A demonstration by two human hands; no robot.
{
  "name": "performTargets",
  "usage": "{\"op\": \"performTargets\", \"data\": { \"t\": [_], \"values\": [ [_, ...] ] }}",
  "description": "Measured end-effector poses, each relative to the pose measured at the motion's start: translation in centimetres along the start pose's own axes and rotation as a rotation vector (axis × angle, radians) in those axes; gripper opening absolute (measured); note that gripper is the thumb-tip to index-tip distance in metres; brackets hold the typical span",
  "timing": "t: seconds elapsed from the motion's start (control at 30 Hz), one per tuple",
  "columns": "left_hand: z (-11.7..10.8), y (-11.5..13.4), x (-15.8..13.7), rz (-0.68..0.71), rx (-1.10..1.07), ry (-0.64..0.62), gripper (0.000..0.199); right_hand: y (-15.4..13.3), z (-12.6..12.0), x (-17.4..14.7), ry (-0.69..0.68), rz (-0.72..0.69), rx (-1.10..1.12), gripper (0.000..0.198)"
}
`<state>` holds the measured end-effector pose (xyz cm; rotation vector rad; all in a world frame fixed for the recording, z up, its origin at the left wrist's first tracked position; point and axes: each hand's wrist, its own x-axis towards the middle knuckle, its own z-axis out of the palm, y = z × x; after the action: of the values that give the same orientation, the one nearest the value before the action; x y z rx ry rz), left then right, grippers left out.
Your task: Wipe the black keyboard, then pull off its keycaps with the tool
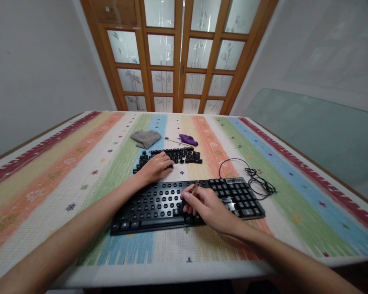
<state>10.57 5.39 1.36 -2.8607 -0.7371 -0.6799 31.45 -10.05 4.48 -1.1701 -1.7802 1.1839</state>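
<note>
A black keyboard (pixel 168 199) lies on the striped tablecloth, with many keycaps off its left and middle part. Beyond its far edge, loose black keycaps (pixel 187 154) are spread in rough rows. My left hand (pixel 155 167) rests over the left of these rows, its fingers bent and close together around a keycap (pixel 169 166), partly hidden by the fingers. Closed above the middle of the keyboard, my right hand (pixel 202 204) grips a thin brown tool (pixel 195 187); its exact kind is hidden by the fingers. Below that hand, a few keycaps are seated on the board.
A grey cloth (pixel 146 139), a purple cloth (pixel 189 140) and a thin brush-like stick (pixel 178 141) lie behind the loose keycaps. The keyboard's black cable (pixel 259 181) is coiled on the right. A striped tablecloth (pixel 88 196) covers the table; wooden glazed doors (pixel 179 69) stand beyond.
</note>
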Motion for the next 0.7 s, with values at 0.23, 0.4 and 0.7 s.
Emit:
{"op": "performTargets", "data": {
  "t": [0.23,0.4,0.7],
  "values": [
    [0.2,0.0,0.0,-0.043,-0.029,-0.001,0.018,-0.7,1.8,-1.2,-0.026,-0.493,-0.505,0.022],
    [0.1,-0.1,-0.1,-0.045,-0.027,-0.008,0.017,-1.5,2.3,-1.0,-0.113,-0.599,-0.791,0.026],
    [-0.2,0.1,0.0,-0.066,-0.033,-0.010,0.017,-0.9,-0.3,3.8,-0.153,0.094,-0.163,0.030]
  ]
}}
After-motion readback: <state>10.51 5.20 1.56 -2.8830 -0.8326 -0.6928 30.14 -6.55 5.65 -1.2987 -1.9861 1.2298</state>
